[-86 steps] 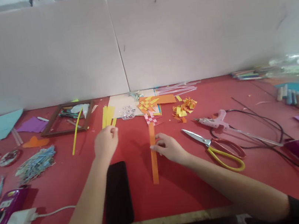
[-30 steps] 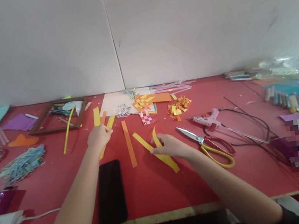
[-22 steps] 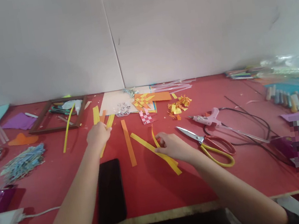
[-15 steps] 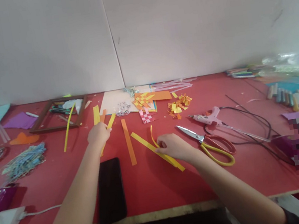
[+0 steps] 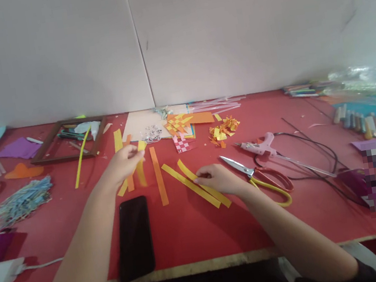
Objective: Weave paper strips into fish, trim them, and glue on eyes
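My left hand (image 5: 126, 163) is closed, its thumb and fingertips pinching a yellow paper strip (image 5: 141, 172) that hangs down, slightly blurred. Beneath it lie another yellow strip (image 5: 118, 141) and an orange strip (image 5: 131, 182). A single orange paper strip (image 5: 158, 178) rests on the table between my hands. My right hand (image 5: 216, 178) has its fingers curled, the tips on a curved yellow strip (image 5: 187, 171). Alongside that one, a straight yellow strip (image 5: 191, 187) lies flat on the red tabletop. Part of the curved strip is hidden by my fingers.
Scissors (image 5: 239, 167) and a pink glue gun (image 5: 259, 146) with its cord lie to the right. A black phone (image 5: 134, 238) is near the front edge. Farther back are paper scraps (image 5: 223, 131), woven paper pieces (image 5: 178, 124) and a brown frame (image 5: 44, 153). A white partition (image 5: 229, 36) stands behind.
An orange strip was set down in the middle, then yellow strips to its right. My left hand has lifted slightly, drawing a yellow strip from the pile. The right-hand yellow strips now lie flatter.
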The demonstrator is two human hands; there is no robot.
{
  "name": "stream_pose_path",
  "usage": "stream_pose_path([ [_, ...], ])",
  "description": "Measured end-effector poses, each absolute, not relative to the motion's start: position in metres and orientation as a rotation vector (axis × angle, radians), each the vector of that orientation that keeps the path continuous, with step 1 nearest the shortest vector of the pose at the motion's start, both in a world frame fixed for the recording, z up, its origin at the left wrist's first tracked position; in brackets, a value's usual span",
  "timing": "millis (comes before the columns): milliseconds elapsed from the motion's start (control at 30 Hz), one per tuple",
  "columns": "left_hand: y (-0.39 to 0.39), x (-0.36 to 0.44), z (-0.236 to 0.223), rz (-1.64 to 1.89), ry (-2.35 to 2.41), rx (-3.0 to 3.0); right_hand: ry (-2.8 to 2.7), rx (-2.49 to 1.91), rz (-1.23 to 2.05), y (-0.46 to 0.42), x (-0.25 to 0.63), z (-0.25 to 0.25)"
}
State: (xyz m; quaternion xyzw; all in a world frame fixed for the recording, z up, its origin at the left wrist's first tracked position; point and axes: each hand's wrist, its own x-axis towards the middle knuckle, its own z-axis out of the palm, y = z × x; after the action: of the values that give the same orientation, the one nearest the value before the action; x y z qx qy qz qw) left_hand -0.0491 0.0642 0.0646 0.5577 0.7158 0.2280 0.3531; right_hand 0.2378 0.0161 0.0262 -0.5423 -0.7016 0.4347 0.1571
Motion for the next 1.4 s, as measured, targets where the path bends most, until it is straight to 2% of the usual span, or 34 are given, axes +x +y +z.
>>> stream_pose_path([
  [100,0.045,-0.019,0.070,0.658,1.531,1.339,-1.837,-1.502,1.373,0.016,0.243,0.027],
  [233,0.024,0.018,0.056,0.573,1.271,1.211,-1.488,-1.406,1.515,0.015,0.246,0.016],
  [433,0.013,0.030,0.028,0.617,1.143,1.138,-1.025,-1.191,1.573,0.007,0.238,0.006],
  [667,0.009,0.027,0.025,0.626,1.165,1.247,-0.911,-1.020,1.727,-0.005,0.233,0.014],
  [833,0.008,0.023,0.018,0.693,1.270,1.419,-0.895,-0.955,1.682,0.001,0.235,0.006],
  [1000,0.007,0.021,0.018,0.616,1.416,1.780,-0.911,-0.955,1.672,0.008,0.240,0.006],
  [1133,0.003,0.021,0.027,1.011,1.731,2.134,-0.873,-0.989,1.601,0.010,0.237,0.005],
  [1200,0.001,0.022,0.030,1.172,1.697,2.138,-0.851,-1.002,1.545,0.011,0.233,0.004],
  [1400,0.000,0.030,0.025,0.807,1.197,1.679,-0.895,-0.997,1.436,0.011,0.227,-0.001],
])
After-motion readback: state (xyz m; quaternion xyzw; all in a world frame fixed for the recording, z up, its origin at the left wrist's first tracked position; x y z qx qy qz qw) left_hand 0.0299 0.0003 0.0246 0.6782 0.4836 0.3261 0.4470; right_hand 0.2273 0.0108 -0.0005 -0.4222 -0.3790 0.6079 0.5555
